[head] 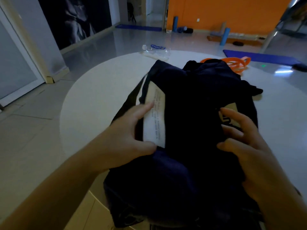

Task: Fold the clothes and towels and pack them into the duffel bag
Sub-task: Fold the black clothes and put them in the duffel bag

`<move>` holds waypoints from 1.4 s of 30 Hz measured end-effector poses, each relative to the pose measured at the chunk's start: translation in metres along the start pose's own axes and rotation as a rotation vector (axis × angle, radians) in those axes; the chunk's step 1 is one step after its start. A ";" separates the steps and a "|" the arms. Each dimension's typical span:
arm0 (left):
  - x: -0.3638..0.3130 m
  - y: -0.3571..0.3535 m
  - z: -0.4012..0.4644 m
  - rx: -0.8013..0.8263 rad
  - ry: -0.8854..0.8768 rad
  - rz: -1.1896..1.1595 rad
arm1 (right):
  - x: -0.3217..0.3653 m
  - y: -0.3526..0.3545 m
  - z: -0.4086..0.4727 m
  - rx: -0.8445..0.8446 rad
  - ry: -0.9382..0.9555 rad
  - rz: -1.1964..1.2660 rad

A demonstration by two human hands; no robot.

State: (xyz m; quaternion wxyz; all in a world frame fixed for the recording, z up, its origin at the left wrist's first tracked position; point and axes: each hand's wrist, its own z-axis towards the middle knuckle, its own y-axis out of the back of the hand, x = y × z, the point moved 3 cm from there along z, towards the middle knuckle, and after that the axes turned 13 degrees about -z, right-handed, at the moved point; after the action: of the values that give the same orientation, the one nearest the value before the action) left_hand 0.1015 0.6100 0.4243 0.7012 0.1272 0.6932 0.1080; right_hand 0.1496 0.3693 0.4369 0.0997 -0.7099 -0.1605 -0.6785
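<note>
A dark navy duffel bag (191, 100) lies on the round white table (93, 100), stretching from the table's middle to its near edge. A white panel with printed text (155, 118) shows on the bag's left side. My left hand (131, 138) grips that left edge, thumb at the panel's lower end and fingers along it. My right hand (245, 146) rests on the bag's right side with its fingers spread, beside a pale printed patch (230, 110). Dark fabric is bunched at the bag's far end (216, 70). What lies inside the bag is hidden.
Orange resistance bands (235, 63) lie at the table's far right. A clear plastic water bottle (156, 48) lies on its side at the far edge beside a pale stick. Blue mats (259, 57) and foam rollers (224, 37) are on the floor beyond.
</note>
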 end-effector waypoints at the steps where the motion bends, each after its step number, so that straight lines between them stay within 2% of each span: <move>1: -0.003 -0.016 0.004 0.044 -0.006 0.005 | -0.001 0.007 -0.003 -0.030 -0.001 0.029; 3: 0.000 -0.040 0.004 0.085 -0.030 0.069 | -0.003 0.013 -0.008 -0.051 -0.001 0.065; 6: 0.010 -0.044 0.003 0.050 -0.033 0.039 | -0.003 0.004 -0.010 -0.003 0.033 0.061; 10: -0.003 -0.032 -0.003 -0.152 -0.102 -0.114 | 0.004 -0.030 -0.004 0.061 0.153 -0.046; 14: -0.007 -0.035 -0.007 -0.245 0.003 -0.286 | -0.007 -0.074 0.000 0.212 0.152 -0.173; 18: 0.007 -0.032 -0.006 -0.444 0.044 -0.189 | -0.014 -0.079 0.000 0.286 0.120 -0.180; 21: 0.004 -0.037 -0.004 -0.441 -0.008 -0.141 | -0.014 -0.073 -0.003 0.336 0.137 -0.197; 23: 0.001 -0.039 0.000 -0.467 -0.047 -0.024 | -0.014 -0.070 -0.004 0.357 0.155 -0.269; 25: 0.003 -0.038 0.002 -0.513 -0.094 0.079 | -0.012 -0.062 -0.008 0.305 0.199 -0.375; 26: 0.005 -0.037 0.002 -0.536 -0.113 0.091 | -0.008 -0.053 -0.012 0.205 0.259 -0.496; 28: 0.008 -0.037 0.000 -0.563 -0.147 0.089 | 0.001 -0.016 -0.026 -0.174 0.395 -0.870; 29: 0.010 -0.037 -0.001 -0.573 -0.167 0.100 | 0.003 0.006 -0.034 -0.345 0.383 -1.049; 30: 0.011 -0.037 -0.002 -0.586 -0.185 0.122 | 0.002 0.024 -0.040 -0.433 0.284 -1.167; 32: 0.009 -0.039 -0.001 -0.612 -0.212 0.171 | -0.011 0.046 -0.047 -0.436 0.023 -1.288; 34: 0.002 -0.044 0.000 -0.625 -0.277 0.231 | -0.024 0.043 -0.045 -0.374 -0.098 -1.270; 38: -0.029 -0.054 0.011 -0.541 -0.436 0.348 | -0.038 0.019 -0.027 -0.357 -0.023 -1.227; 42: -0.053 -0.071 0.038 -0.376 -0.404 0.290 | -0.041 0.023 -0.018 -0.398 0.042 -1.055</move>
State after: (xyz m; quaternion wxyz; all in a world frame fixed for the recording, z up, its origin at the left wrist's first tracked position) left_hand 0.1372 0.5240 0.4512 0.8135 0.1116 0.4822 0.3055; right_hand 0.1404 0.3379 0.3988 -0.3856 -0.5250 -0.3609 -0.6674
